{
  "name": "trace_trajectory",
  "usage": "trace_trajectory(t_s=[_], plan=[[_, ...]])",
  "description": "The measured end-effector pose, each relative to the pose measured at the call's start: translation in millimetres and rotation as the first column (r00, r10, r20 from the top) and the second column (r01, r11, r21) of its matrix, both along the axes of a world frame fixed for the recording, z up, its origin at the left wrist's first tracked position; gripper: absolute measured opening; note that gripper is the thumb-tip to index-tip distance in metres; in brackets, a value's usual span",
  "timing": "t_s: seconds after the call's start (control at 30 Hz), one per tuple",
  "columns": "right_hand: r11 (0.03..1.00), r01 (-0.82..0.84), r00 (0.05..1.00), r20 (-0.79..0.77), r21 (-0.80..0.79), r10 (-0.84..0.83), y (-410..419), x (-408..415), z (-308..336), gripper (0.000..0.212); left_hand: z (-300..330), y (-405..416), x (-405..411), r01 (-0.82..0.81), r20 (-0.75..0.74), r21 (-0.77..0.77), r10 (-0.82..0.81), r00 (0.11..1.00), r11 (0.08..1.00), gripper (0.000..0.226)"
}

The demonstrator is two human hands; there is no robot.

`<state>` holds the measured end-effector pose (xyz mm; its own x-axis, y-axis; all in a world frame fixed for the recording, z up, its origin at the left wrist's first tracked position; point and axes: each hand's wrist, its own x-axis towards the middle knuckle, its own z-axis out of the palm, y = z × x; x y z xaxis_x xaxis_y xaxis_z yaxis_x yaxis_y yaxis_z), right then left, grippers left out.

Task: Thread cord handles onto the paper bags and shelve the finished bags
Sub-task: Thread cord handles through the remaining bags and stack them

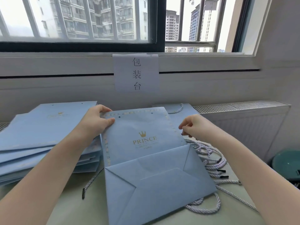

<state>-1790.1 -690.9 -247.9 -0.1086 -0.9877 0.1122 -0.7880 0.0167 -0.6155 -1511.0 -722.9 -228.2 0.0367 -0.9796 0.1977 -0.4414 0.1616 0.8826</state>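
A flat light-blue paper bag (pixel 146 153) with a gold crown and "PRINCE" lies in front of me, its folded bottom toward me and its punched holes at the far edge. My left hand (pixel 95 120) pinches the bag's top left corner, thumb beside a hole. My right hand (pixel 193 127) hovers at the bag's right edge with fingers curled, pinching the dark tip of a cord. A tangle of white twisted cords (pixel 211 158) lies under and right of that hand.
A stack of flat blue bags (pixel 40 143) sits at left. Behind the centre bag lies a bag with a cord handle (pixel 177 108). One loose cord (pixel 90 181) lies at front left. A radiator (pixel 243 120) and a green bin (pixel 287 163) stand at right.
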Motion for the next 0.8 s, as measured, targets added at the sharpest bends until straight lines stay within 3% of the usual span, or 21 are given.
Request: trace_trajectory(t_s=[0.13,0.27,0.37,0.53,0.67,0.73,0.8], plan=[[0.991,0.032,0.949,-0.316,0.126,0.009,0.2,-6.9,-1.7,0.020,-4.4,-0.7,-1.8,-0.019,0.048,0.009,0.018,0.999,1.000,0.018],[0.984,0.074,0.915,-0.404,0.161,-0.002,-1.0,-4.1,-12.5,0.032,-6.6,-0.9,-3.3,-0.024,0.075,0.036,0.021,0.997,0.999,0.019],[0.986,0.116,0.896,-0.442,0.123,-0.050,-2.8,-0.4,-18.9,0.030,-6.8,-0.8,-4.0,-0.025,0.072,0.056,0.021,0.997,0.998,0.023],[0.988,0.115,0.913,-0.404,0.107,-0.062,-8.0,-3.1,-24.6,0.013,-7.9,-1.1,-5.5,-0.029,0.110,0.043,0.024,0.994,0.999,0.030],[0.991,0.126,0.920,-0.378,0.035,-0.103,-9.1,-3.2,-19.8,0.012,-7.3,-2.6,-5.2,-0.026,0.148,0.034,0.021,0.989,0.999,0.032],[0.992,0.115,0.954,-0.273,-0.044,-0.122,-7.8,-2.3,-13.6,0.012,-7.2,-2.8,-5.0,-0.015,0.159,0.032,0.010,0.987,0.999,0.032],[0.988,0.094,0.992,-0.068,-0.123,-0.103,-5.4,0.5,-7.0,0.010,-7.1,-2.2,-4.5,-0.011,0.184,0.025,0.007,0.983,1.000,0.032]])
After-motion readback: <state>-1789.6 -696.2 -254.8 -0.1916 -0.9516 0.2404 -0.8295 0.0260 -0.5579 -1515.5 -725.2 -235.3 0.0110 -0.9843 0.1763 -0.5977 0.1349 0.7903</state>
